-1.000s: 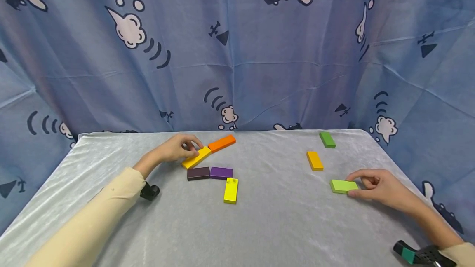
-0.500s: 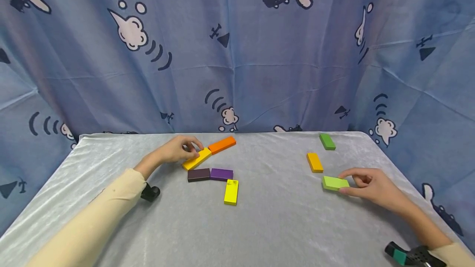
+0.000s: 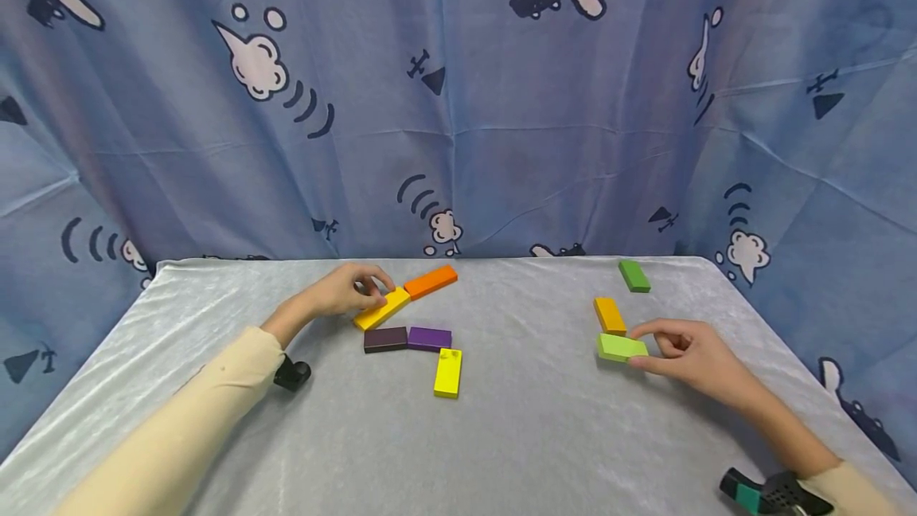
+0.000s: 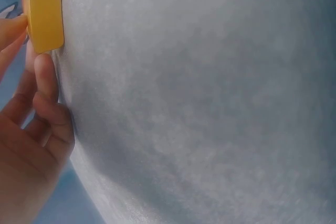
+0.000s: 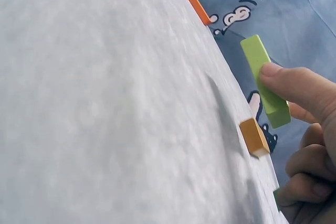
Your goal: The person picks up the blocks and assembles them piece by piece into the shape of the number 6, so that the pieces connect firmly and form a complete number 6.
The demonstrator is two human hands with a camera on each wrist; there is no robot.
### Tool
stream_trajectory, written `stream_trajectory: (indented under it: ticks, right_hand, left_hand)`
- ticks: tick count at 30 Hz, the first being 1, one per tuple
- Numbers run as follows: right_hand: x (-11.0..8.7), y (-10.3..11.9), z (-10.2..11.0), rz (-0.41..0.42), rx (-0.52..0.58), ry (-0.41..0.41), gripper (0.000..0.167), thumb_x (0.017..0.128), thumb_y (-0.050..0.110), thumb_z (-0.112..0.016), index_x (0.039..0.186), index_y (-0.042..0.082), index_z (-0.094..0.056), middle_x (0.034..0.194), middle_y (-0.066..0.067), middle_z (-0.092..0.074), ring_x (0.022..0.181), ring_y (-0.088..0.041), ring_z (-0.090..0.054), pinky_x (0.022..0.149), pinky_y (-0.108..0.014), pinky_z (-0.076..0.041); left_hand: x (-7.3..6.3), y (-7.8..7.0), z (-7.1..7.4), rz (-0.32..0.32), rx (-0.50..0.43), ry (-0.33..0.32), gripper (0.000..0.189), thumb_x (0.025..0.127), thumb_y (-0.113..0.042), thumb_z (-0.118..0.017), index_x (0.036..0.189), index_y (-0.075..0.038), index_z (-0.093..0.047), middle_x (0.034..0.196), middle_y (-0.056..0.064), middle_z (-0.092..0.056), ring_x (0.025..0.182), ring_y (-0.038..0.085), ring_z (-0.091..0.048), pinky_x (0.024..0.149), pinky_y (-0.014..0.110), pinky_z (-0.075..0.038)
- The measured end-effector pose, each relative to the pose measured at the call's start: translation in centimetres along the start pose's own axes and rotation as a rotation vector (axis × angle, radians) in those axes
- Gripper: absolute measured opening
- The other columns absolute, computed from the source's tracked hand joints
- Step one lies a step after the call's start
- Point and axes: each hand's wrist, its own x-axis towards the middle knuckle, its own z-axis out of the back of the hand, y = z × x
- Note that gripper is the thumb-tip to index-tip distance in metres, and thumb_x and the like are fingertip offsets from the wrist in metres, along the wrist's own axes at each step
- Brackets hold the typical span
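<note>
My left hand (image 3: 347, 291) pinches a golden-yellow block (image 3: 382, 310) lying slanted on the cloth, its far end against an orange block (image 3: 431, 282). The left wrist view has the golden-yellow block (image 4: 46, 19) between thumb and fingers. In my right hand (image 3: 691, 357), thumb and fingertips grip a light green block (image 3: 620, 348) by its right end. The right wrist view puts this light green block (image 5: 266, 82) above the cloth. Just behind it in the head view lies an amber block (image 3: 610, 315), with a green block (image 3: 634, 275) farther back.
In front of the left hand, a dark brown block (image 3: 385, 339) and a purple block (image 3: 429, 338) lie end to end. A bright yellow block (image 3: 447, 373) points toward the near side from the purple one. The grey cloth-covered table (image 3: 516, 436) ends at a blue patterned curtain (image 3: 501, 102).
The right hand has carried the light green block leftward, from the right side to just in front of the amber block. The left hand has stayed on the golden-yellow block.
</note>
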Motion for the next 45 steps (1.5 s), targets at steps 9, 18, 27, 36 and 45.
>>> stream_trajectory:
  ticks: [9,18,27,36,45]
  right_hand:
    - [1.0,0.3,-1.3,0.017,0.055,0.022,0.025,0.084,0.009,-0.084,0.107,0.009,-0.074,0.064,0.001,-0.031,0.052,-0.012,-0.027,0.042,-0.03,-0.028]
    - [2.0,1.1,-3.3,0.067,0.093,0.068,0.027,0.083,0.008,-0.085,0.108,0.01,-0.075,0.063,0.0,-0.031,0.053,-0.012,-0.029,0.045,-0.03,-0.03]
    - [3.1,2.6,-4.9,0.104,0.129,0.104,0.027,0.082,0.008,-0.086,0.106,0.012,-0.074,0.063,0.0,-0.03,0.054,-0.011,-0.028,0.047,-0.031,-0.031]
    - [4.1,3.7,-6.7,0.148,0.217,0.166,0.028,0.082,0.005,-0.085,0.108,0.011,-0.074,0.063,-0.006,-0.027,0.052,-0.016,-0.022,0.045,-0.031,-0.028]
    - [5.0,4.6,-8.4,0.181,0.26,0.216,0.029,0.083,0.004,-0.084,0.11,0.01,-0.075,0.061,-0.005,-0.027,0.052,-0.014,-0.024,0.048,-0.031,-0.03]
  left_hand:
    - [0.0,0.1,-0.1,-0.015,-0.014,0.0,0.021,0.096,-0.002,-0.068,0.117,-0.005,-0.071,0.091,0.005,-0.069,0.082,0.022,-0.059,0.072,0.034,-0.049]
    - [0.0,0.4,0.1,-0.018,-0.018,0.007,0.021,0.096,-0.004,-0.069,0.117,-0.005,-0.07,0.091,0.005,-0.069,0.082,0.021,-0.059,0.073,0.034,-0.049]
    - [-0.1,0.3,0.2,-0.035,-0.013,0.003,0.021,0.096,-0.003,-0.068,0.117,-0.005,-0.07,0.09,0.005,-0.068,0.081,0.022,-0.059,0.073,0.035,-0.049]
    - [-0.1,0.2,0.2,-0.025,-0.016,0.001,0.021,0.096,-0.003,-0.068,0.117,-0.005,-0.07,0.09,0.006,-0.067,0.081,0.023,-0.059,0.073,0.035,-0.049]
    - [0.0,0.3,0.2,-0.028,-0.014,-0.006,0.021,0.096,-0.002,-0.068,0.116,-0.004,-0.07,0.09,0.005,-0.068,0.082,0.023,-0.059,0.074,0.035,-0.049]
